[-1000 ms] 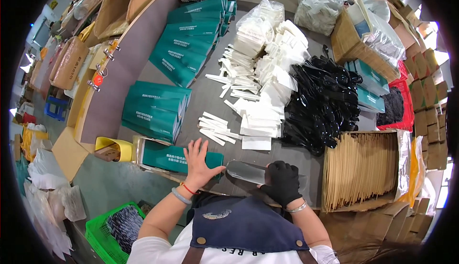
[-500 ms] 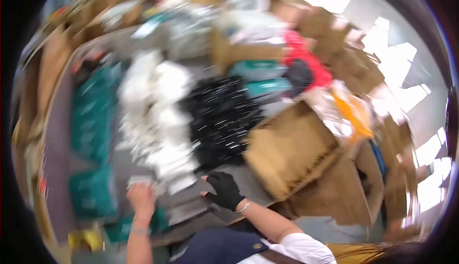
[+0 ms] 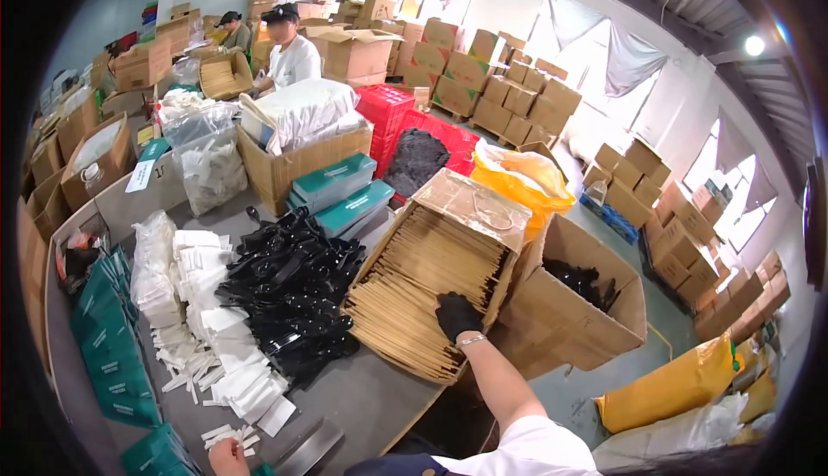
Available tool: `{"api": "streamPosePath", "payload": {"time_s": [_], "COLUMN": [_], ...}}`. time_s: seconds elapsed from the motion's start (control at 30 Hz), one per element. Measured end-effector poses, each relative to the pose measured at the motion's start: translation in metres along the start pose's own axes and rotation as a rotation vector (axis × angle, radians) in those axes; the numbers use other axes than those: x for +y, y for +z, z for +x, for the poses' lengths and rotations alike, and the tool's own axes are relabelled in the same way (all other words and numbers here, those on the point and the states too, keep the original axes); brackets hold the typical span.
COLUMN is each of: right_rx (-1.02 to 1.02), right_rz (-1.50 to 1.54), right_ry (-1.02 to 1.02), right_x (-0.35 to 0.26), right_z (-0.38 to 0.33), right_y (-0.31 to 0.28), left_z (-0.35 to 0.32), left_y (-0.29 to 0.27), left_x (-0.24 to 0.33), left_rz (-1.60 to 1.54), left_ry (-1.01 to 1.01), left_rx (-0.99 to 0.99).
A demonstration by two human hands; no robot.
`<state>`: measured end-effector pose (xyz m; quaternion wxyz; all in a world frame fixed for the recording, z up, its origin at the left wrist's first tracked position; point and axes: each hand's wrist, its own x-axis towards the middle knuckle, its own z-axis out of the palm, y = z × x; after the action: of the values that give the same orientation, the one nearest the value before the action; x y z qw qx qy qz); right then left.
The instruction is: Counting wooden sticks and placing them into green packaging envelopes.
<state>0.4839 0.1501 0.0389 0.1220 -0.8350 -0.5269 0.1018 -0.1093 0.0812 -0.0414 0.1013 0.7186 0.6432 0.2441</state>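
My right hand, in a black fingerless glove with a bracelet at the wrist, reaches into a tilted cardboard box. It touches the rows of thin brown paper-like strips packed inside; its fingertips are hidden. At the lower edge my left hand is bare and partly cut off, its fingers curled beside small white paper packets. Whatever it may hold is hidden. Between my hands lie a heap of black plastic spoons and a pile of white packets.
Green packages line the table's left side. Green boxes stand behind the spoons. An open carton holding black items is at right, below a yellow sack. Red crates stand farther back. Two other people are beyond the table.
My right hand has moved from above the table to the strips in the box on the right. The view has swung up and right, and my left hand now sits at the lower edge.
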Motion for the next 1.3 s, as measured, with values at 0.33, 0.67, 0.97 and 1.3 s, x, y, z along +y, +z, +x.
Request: {"api": "streamPosePath", "payload": {"time_s": [0.33, 0.67, 0.97, 1.3], "right_rx": [0.159, 0.316, 0.149, 0.047], "right_rz": [-0.161, 0.942, 0.537, 0.223], "right_ry": [0.008, -0.424, -0.599, -0.832], "right_x": [0.020, -0.094, -0.171, -0.172], "right_z": [0.017, -0.107, -0.075, -0.052], "right_y": [0.009, 0.095, 0.109, 0.109], "left_z": [0.018, 0.026, 0.020, -0.033], "left_y": [0.014, 0.036, 0.003, -0.016], "left_x": [0.097, 0.106, 0.117, 0.114], "left_rz": [-0.259, -0.051, -0.301, -0.073], "left_ry": [-0.027, -0.076, -0.199, 0.120], "left_rx": [0.003, 0.027, -0.233, -0.105]}}
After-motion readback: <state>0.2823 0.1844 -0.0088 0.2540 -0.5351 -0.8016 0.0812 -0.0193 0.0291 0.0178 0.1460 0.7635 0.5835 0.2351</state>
